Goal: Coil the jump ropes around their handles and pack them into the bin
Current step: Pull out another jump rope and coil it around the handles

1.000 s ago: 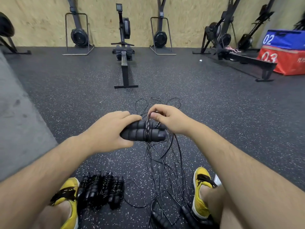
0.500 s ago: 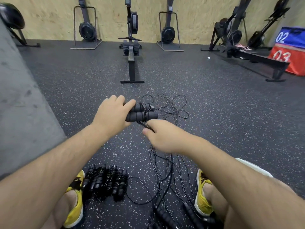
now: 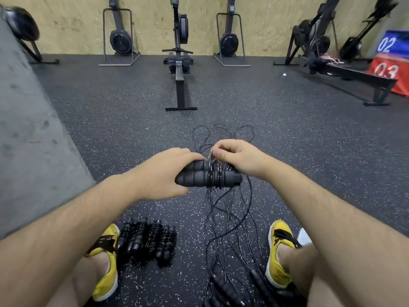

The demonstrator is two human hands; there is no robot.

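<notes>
My left hand [image 3: 164, 173] grips two black foam jump-rope handles [image 3: 207, 177] held side by side, level above the floor. A few turns of thin black cord wrap their middle. My right hand [image 3: 241, 158] pinches that cord [image 3: 212, 155] just above the handles. Loose cord [image 3: 228, 209] hangs down and trails over the floor between my feet. Several coiled ropes [image 3: 148, 240] lie in a row by my left shoe. More uncoiled handles [image 3: 230, 289] rest near my right shoe. No bin is in view.
I sit on a speckled black rubber floor with yellow shoes [image 3: 277, 251] apart. A grey mat or block [image 3: 28, 129] rises at left. Rowing machines [image 3: 180, 69] and ski trainers line the far wall. Numbered plyo boxes [image 3: 389, 65] stand at the far right.
My right hand swung from below the handles back up over them, carrying the cord around for another turn. The handles came closer to me.
</notes>
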